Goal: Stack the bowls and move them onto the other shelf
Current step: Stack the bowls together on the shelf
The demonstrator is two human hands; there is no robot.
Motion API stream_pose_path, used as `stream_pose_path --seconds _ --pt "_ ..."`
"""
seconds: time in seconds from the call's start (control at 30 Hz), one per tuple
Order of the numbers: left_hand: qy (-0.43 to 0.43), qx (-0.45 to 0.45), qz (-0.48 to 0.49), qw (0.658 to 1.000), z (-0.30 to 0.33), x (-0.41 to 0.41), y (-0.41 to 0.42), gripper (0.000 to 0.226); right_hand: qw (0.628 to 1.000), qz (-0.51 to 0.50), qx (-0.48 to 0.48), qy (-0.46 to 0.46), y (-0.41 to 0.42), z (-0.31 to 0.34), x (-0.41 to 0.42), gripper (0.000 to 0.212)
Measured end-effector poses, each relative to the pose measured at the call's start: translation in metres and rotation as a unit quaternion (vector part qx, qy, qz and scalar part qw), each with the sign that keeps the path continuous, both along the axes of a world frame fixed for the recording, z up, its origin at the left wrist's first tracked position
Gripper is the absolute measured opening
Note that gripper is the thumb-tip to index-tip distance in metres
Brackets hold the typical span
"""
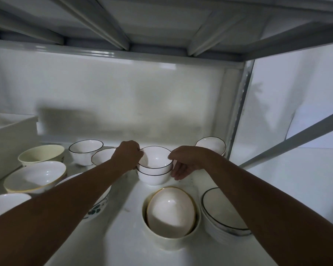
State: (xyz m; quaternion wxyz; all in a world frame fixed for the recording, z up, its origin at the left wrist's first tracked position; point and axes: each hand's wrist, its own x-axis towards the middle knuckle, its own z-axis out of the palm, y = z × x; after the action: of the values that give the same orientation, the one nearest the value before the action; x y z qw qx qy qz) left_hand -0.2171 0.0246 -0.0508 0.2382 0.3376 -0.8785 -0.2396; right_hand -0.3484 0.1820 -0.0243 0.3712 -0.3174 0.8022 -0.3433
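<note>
Two white bowls with thin black rims are nested as a small stack (pixel 154 170) in the middle of the white shelf (pixel 127 217). My left hand (pixel 128 155) grips the stack's left side, fingers curled over the top bowl's rim. My right hand (pixel 186 162) is at the right side, thumb on the rim and fingers spread loosely beside the lower bowl. Other loose bowls stand around: a black-rimmed bowl (pixel 85 153) and another behind my left wrist (pixel 102 156), one at the back right (pixel 211 146).
A cream bowl holding a tilted gold-rimmed bowl (pixel 170 214) stands near the front, a stack of black-rimmed bowls (pixel 223 217) right of it. Cream and white bowls (pixel 36 177) crowd the left, a leaf-patterned one (pixel 99 206) under my forearm. A white box (pixel 10 139) stands far left. Shelf frame overhead.
</note>
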Motion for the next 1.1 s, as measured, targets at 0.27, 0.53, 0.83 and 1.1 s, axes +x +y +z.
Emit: stream_pose_path --seconds 0.27,0.53,0.83,1.1 --pt "-0.101 0.049 -0.041 0.993 0.008 0.004 0.016 0.011 0.999 0.001 -0.016 -0.038 0.007 -0.008 0.006 0.050" --pt "-0.031 0.121 -0.046 0.991 0.003 0.015 0.016 0.024 0.999 0.007 -0.036 -0.032 0.001 -0.010 0.011 0.032" --pt "0.085 0.179 -0.051 0.979 0.024 0.048 0.021 0.005 0.998 -0.056 -0.030 0.025 -0.008 -0.016 -0.007 0.017" --pt "-0.038 -0.074 -0.018 0.996 0.038 0.155 -0.029 0.005 0.941 -0.046 0.052 0.331 -0.031 0.010 -0.001 0.041"
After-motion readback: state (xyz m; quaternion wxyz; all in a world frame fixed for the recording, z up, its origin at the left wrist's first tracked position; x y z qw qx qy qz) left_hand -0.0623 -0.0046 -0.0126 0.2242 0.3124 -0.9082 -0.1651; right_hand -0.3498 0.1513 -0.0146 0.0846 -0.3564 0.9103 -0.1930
